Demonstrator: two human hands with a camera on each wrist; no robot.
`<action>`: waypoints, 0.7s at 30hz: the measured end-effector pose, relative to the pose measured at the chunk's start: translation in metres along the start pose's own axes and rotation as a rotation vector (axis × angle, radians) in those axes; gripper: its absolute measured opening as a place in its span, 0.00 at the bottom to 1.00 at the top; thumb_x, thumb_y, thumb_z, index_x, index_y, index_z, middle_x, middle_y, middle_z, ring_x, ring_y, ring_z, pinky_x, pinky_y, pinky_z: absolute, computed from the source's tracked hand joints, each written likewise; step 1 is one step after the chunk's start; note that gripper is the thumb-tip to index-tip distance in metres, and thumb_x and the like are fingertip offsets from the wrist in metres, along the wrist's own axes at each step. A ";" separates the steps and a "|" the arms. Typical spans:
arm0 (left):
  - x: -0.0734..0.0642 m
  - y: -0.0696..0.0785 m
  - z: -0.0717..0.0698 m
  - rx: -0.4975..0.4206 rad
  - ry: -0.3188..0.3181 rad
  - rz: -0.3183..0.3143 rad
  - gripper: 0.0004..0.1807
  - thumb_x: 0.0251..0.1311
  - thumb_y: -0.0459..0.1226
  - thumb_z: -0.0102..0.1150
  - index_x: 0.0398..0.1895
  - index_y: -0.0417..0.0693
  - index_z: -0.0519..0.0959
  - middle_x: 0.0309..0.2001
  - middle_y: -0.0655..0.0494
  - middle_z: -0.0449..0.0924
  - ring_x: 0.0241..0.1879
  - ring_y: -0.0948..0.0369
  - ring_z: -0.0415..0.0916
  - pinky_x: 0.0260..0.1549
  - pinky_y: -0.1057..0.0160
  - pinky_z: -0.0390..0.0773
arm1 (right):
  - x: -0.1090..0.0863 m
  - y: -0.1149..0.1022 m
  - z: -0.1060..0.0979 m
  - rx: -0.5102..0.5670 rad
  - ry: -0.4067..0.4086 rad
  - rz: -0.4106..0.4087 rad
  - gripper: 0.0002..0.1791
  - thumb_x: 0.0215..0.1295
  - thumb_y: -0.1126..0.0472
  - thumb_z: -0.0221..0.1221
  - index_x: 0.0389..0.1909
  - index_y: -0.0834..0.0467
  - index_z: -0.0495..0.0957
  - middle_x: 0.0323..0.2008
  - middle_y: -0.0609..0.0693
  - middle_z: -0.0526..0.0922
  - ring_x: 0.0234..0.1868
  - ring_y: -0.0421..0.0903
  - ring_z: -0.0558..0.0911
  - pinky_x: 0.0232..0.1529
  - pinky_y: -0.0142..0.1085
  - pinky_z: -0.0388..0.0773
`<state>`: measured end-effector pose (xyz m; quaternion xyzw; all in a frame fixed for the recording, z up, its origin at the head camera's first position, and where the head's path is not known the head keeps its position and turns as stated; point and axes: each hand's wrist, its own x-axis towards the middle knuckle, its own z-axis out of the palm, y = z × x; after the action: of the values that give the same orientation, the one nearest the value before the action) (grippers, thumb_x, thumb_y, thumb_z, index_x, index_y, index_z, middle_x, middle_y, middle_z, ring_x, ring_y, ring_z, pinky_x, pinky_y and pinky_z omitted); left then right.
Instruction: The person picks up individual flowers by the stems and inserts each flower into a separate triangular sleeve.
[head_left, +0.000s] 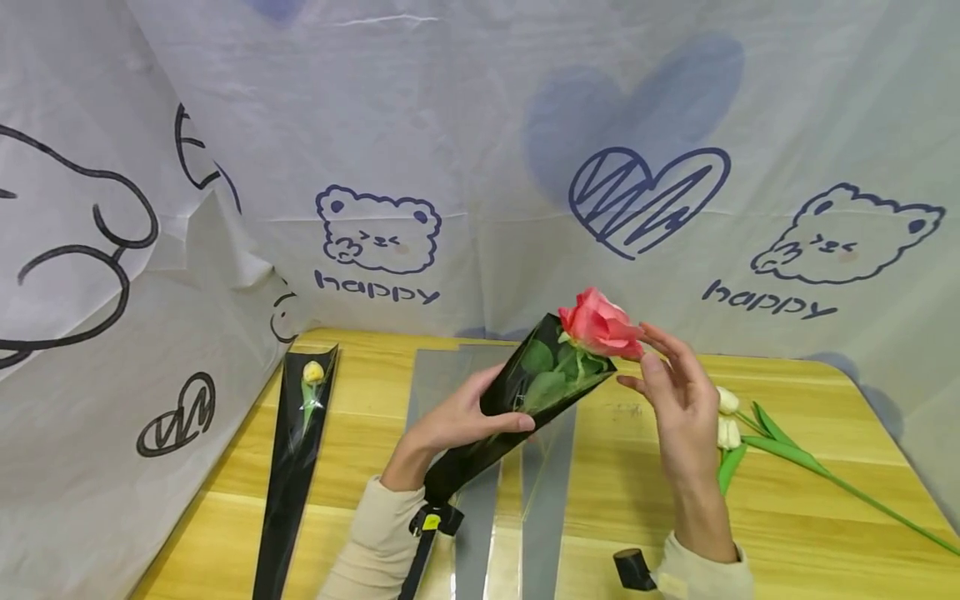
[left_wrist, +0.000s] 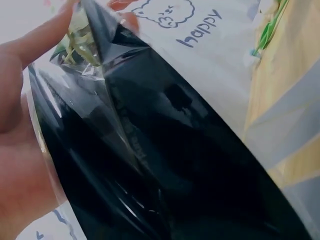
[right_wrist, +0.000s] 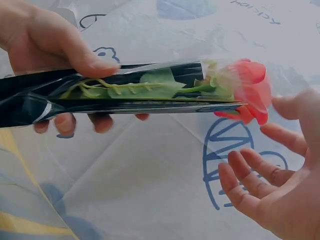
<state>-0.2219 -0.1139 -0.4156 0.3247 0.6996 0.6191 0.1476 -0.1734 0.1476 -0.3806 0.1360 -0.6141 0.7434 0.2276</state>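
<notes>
A pink rose with green leaves stands in a black sleeve with a clear front, its bloom above the sleeve's mouth. My left hand grips the sleeve around its middle, thumb across the front and fingers behind, as the right wrist view shows. The sleeve is tilted, bloom up to the right. Beside the bloom is my right hand, fingers spread and loosely bent. In the right wrist view its thumb and index fingertips are at the petals; whether they touch, I cannot tell. The left wrist view is mostly filled by the black sleeve.
On the wooden table, a yellow tulip in a black sleeve lies at left. Flat grey and clear sleeves lie under my left arm. White tulips with green stems lie at right. A printed cloth hangs behind.
</notes>
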 end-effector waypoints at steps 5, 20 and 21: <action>0.000 0.002 -0.002 0.072 -0.044 0.034 0.43 0.63 0.40 0.72 0.79 0.63 0.62 0.67 0.57 0.74 0.59 0.57 0.76 0.61 0.56 0.74 | 0.001 -0.002 -0.001 -0.003 -0.049 -0.046 0.20 0.80 0.67 0.47 0.67 0.71 0.71 0.64 0.60 0.74 0.58 0.52 0.77 0.50 0.35 0.82; 0.000 0.009 0.000 0.209 -0.033 0.006 0.43 0.63 0.36 0.72 0.79 0.57 0.62 0.62 0.54 0.76 0.52 0.59 0.76 0.56 0.60 0.76 | -0.001 -0.002 -0.001 -0.084 -0.138 -0.081 0.18 0.80 0.69 0.45 0.63 0.73 0.74 0.67 0.63 0.71 0.64 0.50 0.74 0.53 0.30 0.79; -0.001 0.010 0.000 0.206 -0.031 0.002 0.43 0.63 0.36 0.72 0.79 0.56 0.62 0.61 0.54 0.76 0.52 0.59 0.76 0.55 0.60 0.76 | -0.001 -0.002 -0.001 -0.081 -0.141 -0.080 0.19 0.80 0.69 0.45 0.63 0.73 0.74 0.67 0.63 0.70 0.64 0.50 0.74 0.53 0.30 0.79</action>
<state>-0.2187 -0.1140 -0.4065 0.3485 0.7569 0.5389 0.1235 -0.1717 0.1488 -0.3795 0.2029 -0.6522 0.6969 0.2186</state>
